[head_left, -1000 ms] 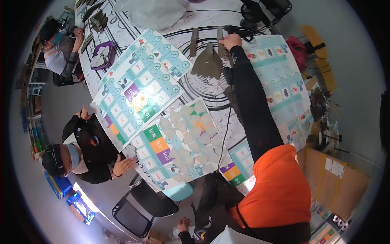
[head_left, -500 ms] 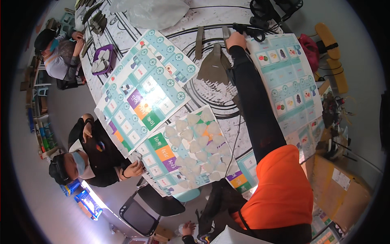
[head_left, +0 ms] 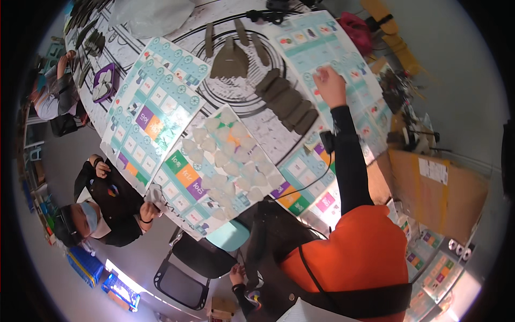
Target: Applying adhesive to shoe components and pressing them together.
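My right hand (head_left: 330,87) hovers over or rests on the printed teal sheet (head_left: 310,52) at the right, its fingers curled in and nothing visible in them. To its left lies a row of overlapping olive-brown oblong pieces (head_left: 287,102). Farther off, a fan-shaped olive piece (head_left: 229,63) has narrow olive strips around it: one at its left (head_left: 209,40), one above (head_left: 241,32), one at its right (head_left: 260,51). Low in the view, my left hand (head_left: 237,275) is beside my body, away from the table, with fingers loosely apart and nothing seen in it.
Pale petal-shaped pieces (head_left: 221,158) cover a printed sheet near me. More printed sheets (head_left: 155,102) lie left of it. A purple basket (head_left: 111,92) holds pale pieces. Two people sit along the left side. A cardboard box (head_left: 440,188) stands at right; a black cable crosses the near table.
My right hand has let go of an olive strip above the fan-shaped piece and drawn back toward me over the right sheet. The row of oblong pieces is uncovered; the view has shifted.
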Demonstrator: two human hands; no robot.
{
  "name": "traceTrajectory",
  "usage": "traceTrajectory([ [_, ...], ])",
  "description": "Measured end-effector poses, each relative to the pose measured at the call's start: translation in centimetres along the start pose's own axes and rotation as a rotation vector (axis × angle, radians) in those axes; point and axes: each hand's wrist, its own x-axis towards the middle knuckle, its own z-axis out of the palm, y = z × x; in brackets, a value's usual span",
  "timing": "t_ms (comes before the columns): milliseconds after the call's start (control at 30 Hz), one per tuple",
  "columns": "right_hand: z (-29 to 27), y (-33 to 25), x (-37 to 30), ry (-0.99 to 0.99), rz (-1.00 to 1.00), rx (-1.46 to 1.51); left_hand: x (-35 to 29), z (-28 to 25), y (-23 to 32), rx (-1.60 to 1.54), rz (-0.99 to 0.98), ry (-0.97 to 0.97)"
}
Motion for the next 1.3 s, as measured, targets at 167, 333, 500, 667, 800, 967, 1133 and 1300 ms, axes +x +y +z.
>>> traceTrajectory([
  [167, -4.0, 5.5, -12.7, -0.189, 0.299, 0.117, 2.9, 0.0, 1.7, 0.001, 0.346, -0.024],
  [333, -0.6, 4.1, -13.7, -0.157, 0.281, 0.173, 4.1, -2.5, 3.1, 0.059, 0.33, 0.008],
  [500, 1.3, 6.3, -12.3, -0.291, 0.356, -0.109, 3.9, -4.8, -1.2, -0.292, 0.18, 0.061],
  [667, 1.7, 7.4, -11.7, -0.417, 0.332, -0.056, 3.3, -4.0, -8.6, -0.23, 0.113, 0.091],
  [800, 2.9, 6.8, -11.2, -0.449, 0.266, -0.116, 2.9, -4.0, -11.8, -0.217, 0.114, 0.111],
  [967, 3.2, 6.0, -10.9, -0.428, 0.314, -0.166, 2.2, -2.4, -10.4, -0.191, 0.159, 0.135],
  [1133, 2.7, 4.9, -11.4, -0.384, 0.321, -0.218, 1.4, 0.3, -7.1, -0.176, 0.224, 0.147],
  [1300, 3.6, 3.5, -11.8, -0.331, 0.272, -0.23, 1.0, 1.7, -3.8, -0.159, 0.305, 0.185],
])
